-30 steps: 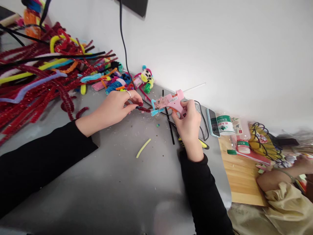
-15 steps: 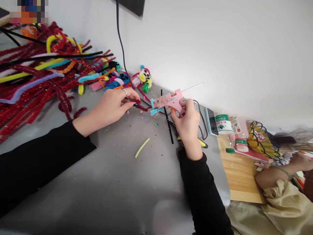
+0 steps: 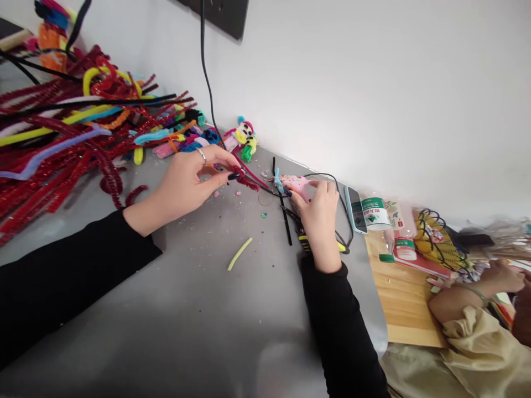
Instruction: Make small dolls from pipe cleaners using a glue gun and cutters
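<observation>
My left hand [image 3: 178, 185] pinches a short dark red pipe cleaner [image 3: 249, 183] between thumb and fingers, above the grey table. In my right hand [image 3: 318, 218] is a pink hot glue gun [image 3: 295, 183], low at the table's back edge with its nozzle to the left. A bit of light blue pipe cleaner [image 3: 277, 179] wraps the gun's front end. Partly hidden under my right wrist lies a cutting tool with yellow-and-black handles [image 3: 342, 247]. A black pipe cleaner [image 3: 287, 224] and a short yellow-green piece [image 3: 239, 254] lie between my hands.
A heap of pipe cleaners [image 3: 62, 149] covers the left side. Small pipe-cleaner dolls [image 3: 243, 135] sit by the wall. A black cord [image 3: 205, 66] hangs down. At right are a phone [image 3: 355, 209], bottles [image 3: 376, 213] and another person's arm [image 3: 460, 298].
My right hand has lowered the glue gun towards the table, away from the red pipe cleaner. My left hand still holds that piece, shifted slightly. The view has tilted a little.
</observation>
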The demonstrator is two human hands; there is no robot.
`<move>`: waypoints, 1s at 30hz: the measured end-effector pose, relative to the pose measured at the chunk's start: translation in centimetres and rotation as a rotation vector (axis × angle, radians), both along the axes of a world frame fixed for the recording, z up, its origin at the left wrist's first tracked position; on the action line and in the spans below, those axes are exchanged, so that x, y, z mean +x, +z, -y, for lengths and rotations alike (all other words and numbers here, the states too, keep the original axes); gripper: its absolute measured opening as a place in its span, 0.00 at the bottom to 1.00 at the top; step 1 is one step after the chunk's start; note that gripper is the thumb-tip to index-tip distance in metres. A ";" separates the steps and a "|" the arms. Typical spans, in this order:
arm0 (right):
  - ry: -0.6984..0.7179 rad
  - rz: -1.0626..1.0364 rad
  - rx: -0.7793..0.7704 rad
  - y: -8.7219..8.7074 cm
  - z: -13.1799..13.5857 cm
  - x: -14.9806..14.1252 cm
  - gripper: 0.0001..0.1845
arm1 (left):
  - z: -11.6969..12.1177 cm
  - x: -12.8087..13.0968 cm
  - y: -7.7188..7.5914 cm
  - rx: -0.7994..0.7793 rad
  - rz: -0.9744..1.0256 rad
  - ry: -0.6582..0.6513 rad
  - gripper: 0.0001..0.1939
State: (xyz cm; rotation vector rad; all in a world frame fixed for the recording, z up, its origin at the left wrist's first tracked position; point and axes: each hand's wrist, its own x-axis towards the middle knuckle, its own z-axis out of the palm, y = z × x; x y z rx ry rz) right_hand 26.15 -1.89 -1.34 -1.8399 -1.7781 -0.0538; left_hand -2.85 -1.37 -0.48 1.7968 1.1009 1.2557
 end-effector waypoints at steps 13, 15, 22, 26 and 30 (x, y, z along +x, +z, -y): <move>0.825 -0.677 -0.275 2.1 2.4 -4.3 0.27 | 0.2 0.7 -0.7 -0.136 0.279 -0.381 0.09; 0.822 -0.681 -0.275 2.0 2.4 -4.3 0.28 | 0.2 0.7 -0.7 -0.089 0.257 -0.400 0.07; 0.847 -0.576 -0.189 2.0 2.7 -4.6 0.21 | 0.8 0.7 0.0 -0.129 0.116 -0.367 0.03; 0.816 -0.482 -0.166 2.1 2.8 -4.5 0.17 | 1.1 0.7 0.1 -0.115 0.113 -0.367 0.05; 0.798 -0.472 -0.152 1.9 2.8 -4.4 0.14 | 1.2 0.5 0.3 -0.070 0.114 -0.422 0.07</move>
